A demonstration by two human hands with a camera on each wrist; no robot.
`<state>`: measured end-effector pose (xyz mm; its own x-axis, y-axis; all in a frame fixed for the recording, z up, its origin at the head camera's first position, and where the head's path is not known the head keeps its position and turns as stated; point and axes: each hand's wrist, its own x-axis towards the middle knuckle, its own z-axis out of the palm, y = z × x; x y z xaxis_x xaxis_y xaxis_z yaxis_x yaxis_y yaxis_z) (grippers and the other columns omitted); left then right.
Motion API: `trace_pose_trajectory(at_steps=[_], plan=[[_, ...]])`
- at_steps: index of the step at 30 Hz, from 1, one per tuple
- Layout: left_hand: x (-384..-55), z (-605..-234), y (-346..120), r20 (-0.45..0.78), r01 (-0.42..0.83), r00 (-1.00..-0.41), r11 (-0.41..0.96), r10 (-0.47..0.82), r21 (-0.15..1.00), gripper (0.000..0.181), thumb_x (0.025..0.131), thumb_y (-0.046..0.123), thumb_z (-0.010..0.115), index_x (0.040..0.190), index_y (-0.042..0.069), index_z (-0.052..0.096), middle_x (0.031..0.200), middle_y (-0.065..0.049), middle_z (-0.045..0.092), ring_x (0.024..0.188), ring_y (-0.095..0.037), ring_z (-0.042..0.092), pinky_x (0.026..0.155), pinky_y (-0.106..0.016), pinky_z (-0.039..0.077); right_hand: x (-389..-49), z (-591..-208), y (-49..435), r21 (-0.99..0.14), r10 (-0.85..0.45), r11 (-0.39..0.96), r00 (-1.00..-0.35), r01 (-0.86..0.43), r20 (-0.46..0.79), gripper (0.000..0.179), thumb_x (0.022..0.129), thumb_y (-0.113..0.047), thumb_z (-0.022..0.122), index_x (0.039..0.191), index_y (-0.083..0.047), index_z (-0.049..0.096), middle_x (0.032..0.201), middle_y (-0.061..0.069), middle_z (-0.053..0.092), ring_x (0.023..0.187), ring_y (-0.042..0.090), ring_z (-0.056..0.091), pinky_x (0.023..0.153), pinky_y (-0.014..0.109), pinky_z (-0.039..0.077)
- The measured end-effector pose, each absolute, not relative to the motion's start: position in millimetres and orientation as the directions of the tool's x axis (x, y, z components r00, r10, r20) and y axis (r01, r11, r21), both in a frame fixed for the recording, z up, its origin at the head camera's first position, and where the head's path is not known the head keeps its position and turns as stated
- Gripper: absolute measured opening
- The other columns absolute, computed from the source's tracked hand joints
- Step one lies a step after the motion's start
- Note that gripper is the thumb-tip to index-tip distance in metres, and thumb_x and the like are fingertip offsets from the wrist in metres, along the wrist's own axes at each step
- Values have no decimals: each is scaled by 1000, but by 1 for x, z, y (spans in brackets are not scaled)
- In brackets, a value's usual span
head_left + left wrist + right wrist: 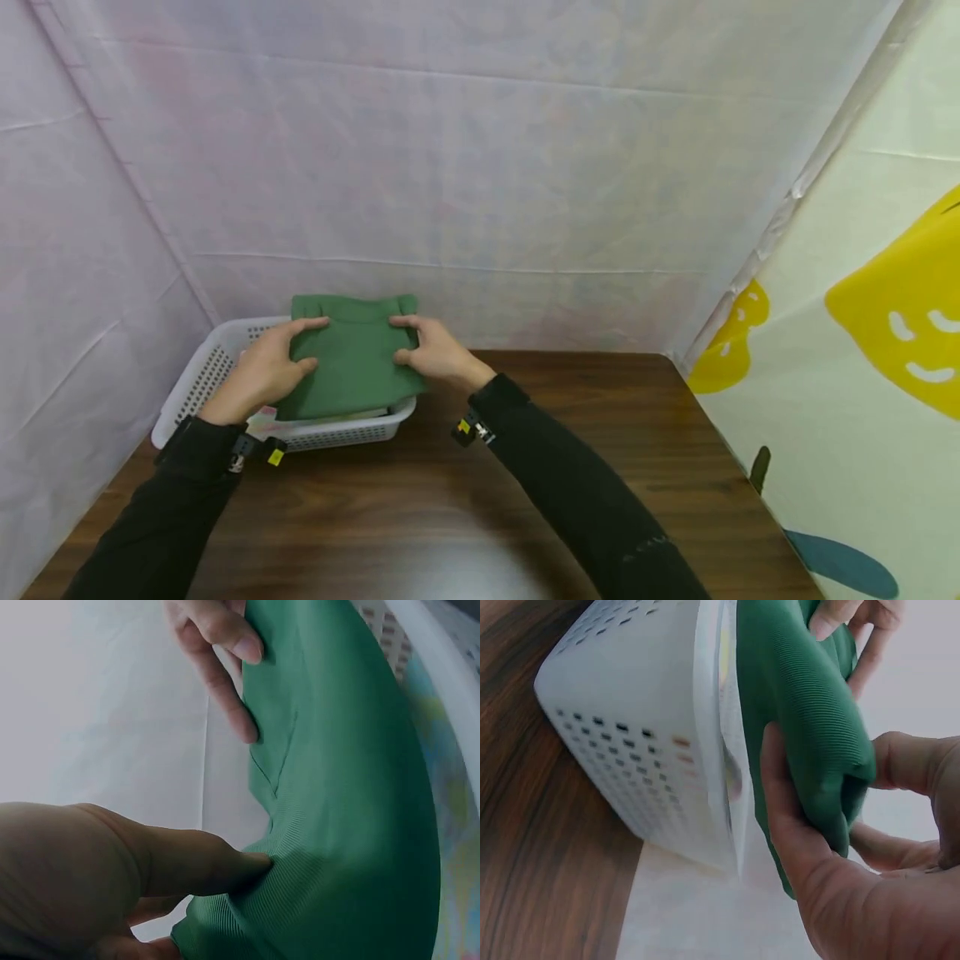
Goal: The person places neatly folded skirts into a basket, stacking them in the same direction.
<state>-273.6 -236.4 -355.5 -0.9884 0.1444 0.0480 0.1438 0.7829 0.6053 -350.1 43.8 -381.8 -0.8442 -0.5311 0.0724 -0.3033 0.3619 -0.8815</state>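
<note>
A folded green garment (352, 358) with a ribbed band lies over the right part of a white plastic basket (337, 435). My left hand (266, 367) grips its left side, and in the left wrist view the thumb presses on the ribbed cloth (289, 847). At the right side, my right hand (438, 352) holds the garment. The right wrist view shows its thumb and fingers on both sides of the folded, ribbed edge (817, 712). Whether the garment's underside touches what lies in the basket cannot be told.
The basket holds some light, patterned cloth (450, 855), mostly covered by the garment. It stands at the back left of a dark wooden table (480, 500), close to white sheet walls (480, 183). On the right hangs a sheet with yellow printed shapes (915, 308).
</note>
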Motion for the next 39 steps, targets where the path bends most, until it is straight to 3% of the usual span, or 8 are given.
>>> trace_pose_trajectory(at_steps=[11,15,18,19,22,25,33,39], plan=[[-278,-368,-271,71,132,-991,831,112,540,69,112,-2,63,178,1,43,176,-50,34,63,-25,50,61,-39,44,-350,-380,11,-793,-660,449,-751,-412,17,75,113,-5,69,180,-1,38,189,18,40,156,34,61,94,28,44],[-278,-378,-280,71,133,-991,854,112,504,68,109,0,69,174,-5,46,171,-52,40,70,-41,62,66,-46,52,-345,-387,13,-794,-679,461,-733,-397,-27,74,117,-10,67,183,-3,34,177,22,56,94,19,72,79,26,44],[-277,-385,-286,66,127,-992,880,109,458,69,107,6,77,169,-11,50,166,-53,44,117,-68,66,95,-69,62,-341,-390,19,-787,-679,471,-733,-398,-36,70,120,-13,63,183,-3,34,121,32,72,61,19,34,68,31,37],[-276,-386,-287,66,123,-992,888,105,443,70,107,9,79,167,-13,51,165,-53,46,133,-72,59,106,-76,58,-340,-391,22,-786,-671,473,-740,-398,-29,68,121,-14,63,182,-3,36,116,31,72,62,17,47,69,29,39],[-273,-387,-286,75,121,-992,897,98,425,69,109,16,80,165,-14,53,164,-52,47,150,-74,46,122,-85,43,-339,-392,29,-799,-658,448,-753,-401,8,61,122,-13,60,179,-2,42,136,31,74,105,27,81,79,32,46],[-272,-386,-280,101,139,-989,895,106,423,66,111,19,78,164,-14,55,164,-50,49,151,-72,47,124,-84,42,-339,-392,36,-807,-649,425,-760,-411,45,58,122,-13,60,177,-1,46,182,20,51,160,41,63,106,35,60],[-271,-390,-257,188,231,-968,883,167,408,59,116,26,75,162,-7,61,164,-46,52,153,-68,47,132,-88,27,-339,-398,54,-758,-631,405,-756,-512,174,52,121,-11,59,172,-3,54,179,20,53,162,46,59,130,51,56],[-261,-401,-241,247,314,-942,860,229,402,60,118,35,73,163,-3,63,166,-41,53,152,-63,52,126,-79,44,-332,-409,76,-667,-609,424,-738,-612,291,50,118,-12,66,167,-2,59,171,21,58,157,41,64,129,51,57]])
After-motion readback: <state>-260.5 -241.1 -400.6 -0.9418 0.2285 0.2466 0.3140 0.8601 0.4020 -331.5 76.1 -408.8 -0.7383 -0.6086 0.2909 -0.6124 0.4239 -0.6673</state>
